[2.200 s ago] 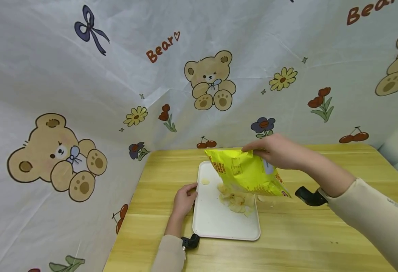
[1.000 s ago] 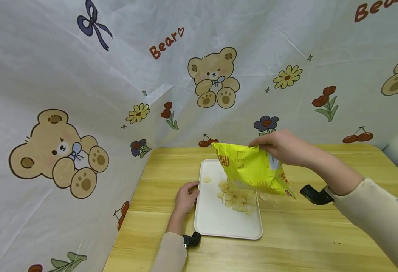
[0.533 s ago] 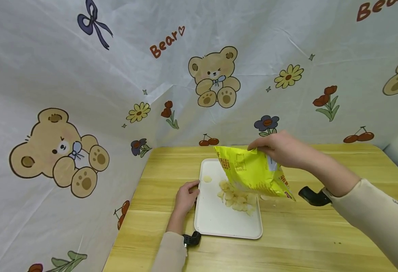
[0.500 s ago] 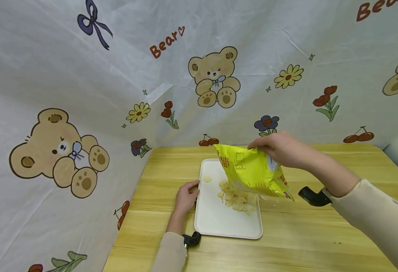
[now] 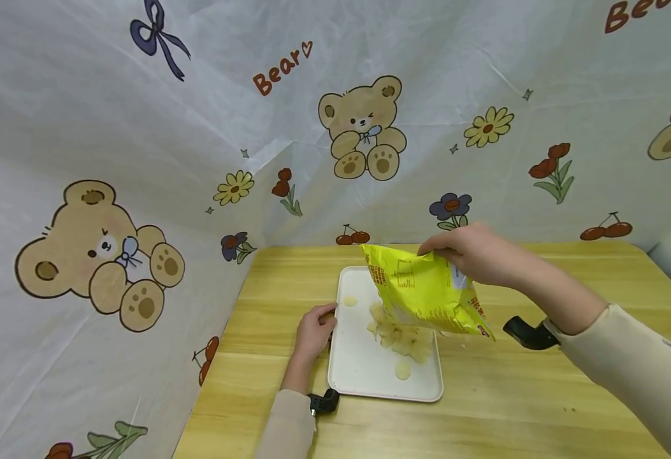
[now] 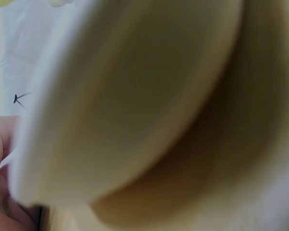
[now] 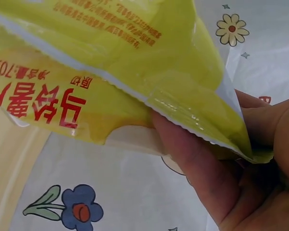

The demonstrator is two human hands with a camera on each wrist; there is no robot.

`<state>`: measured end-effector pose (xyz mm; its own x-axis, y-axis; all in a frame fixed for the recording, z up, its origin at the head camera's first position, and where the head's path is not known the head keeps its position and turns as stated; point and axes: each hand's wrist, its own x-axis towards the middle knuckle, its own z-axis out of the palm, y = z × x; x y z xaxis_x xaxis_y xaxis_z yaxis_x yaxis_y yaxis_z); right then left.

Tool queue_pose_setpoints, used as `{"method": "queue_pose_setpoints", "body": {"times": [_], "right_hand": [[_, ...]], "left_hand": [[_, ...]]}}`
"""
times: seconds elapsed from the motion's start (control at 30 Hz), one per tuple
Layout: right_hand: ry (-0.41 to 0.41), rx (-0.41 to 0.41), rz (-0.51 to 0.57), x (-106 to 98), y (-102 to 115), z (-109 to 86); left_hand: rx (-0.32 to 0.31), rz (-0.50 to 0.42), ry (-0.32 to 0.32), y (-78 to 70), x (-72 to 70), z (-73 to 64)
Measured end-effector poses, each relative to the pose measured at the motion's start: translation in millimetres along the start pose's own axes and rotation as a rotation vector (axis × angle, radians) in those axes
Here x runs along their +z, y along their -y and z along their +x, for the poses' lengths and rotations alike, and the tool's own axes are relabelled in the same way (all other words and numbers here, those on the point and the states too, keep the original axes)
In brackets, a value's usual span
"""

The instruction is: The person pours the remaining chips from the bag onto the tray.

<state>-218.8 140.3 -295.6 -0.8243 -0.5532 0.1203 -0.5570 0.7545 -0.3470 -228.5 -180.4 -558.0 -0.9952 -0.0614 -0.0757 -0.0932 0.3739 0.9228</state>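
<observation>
Head view: yellow bag (image 5: pixel 427 290) held tilted over the right half of the tray (image 5: pixel 364 376), part of it overhanging the tray's right rim. Right hand (image 5: pixel 469 252) pinches the bag's upper edge, thumb and fingers on opposite faces; the right wrist view shows the film creased at that grip. Left hand (image 5: pixel 313 331) at the tray's left rim, fingertips touching it; cannot tell whether the thumb grips from below, as the left wrist view is too blurred. Chips (image 5: pixel 395 338) heaped on the tray beneath the bag; one chip (image 5: pixel 350 300) apart near the tray's far left corner, another (image 5: pixel 403 370) apart toward the tray's near edge. Pale bits lie on the counter (image 5: pixel 513 414) just right of the tray. Handling, judged: bag light, limp and slick, so it should fold under pressure and its contents may shift as it tips; best hold is the gathered film at the upper edge, pinched firmly but without squeezing the body. Chips likely brittle and almost weightless, apt to snap. Tray appears stiff and flat; steady it by the rim. Fill of bag and its mouth: not visible.
</observation>
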Motion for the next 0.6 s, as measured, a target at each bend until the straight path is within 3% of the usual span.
{"method": "queue_pose_setpoints", "body": {"times": [0.6], "right_hand": [[-0.027,0.004,-0.006,-0.7,-2.1,2.2]], "left_hand": [[0.003,-0.008,0.000,-0.8,-0.9,1.1]]}}
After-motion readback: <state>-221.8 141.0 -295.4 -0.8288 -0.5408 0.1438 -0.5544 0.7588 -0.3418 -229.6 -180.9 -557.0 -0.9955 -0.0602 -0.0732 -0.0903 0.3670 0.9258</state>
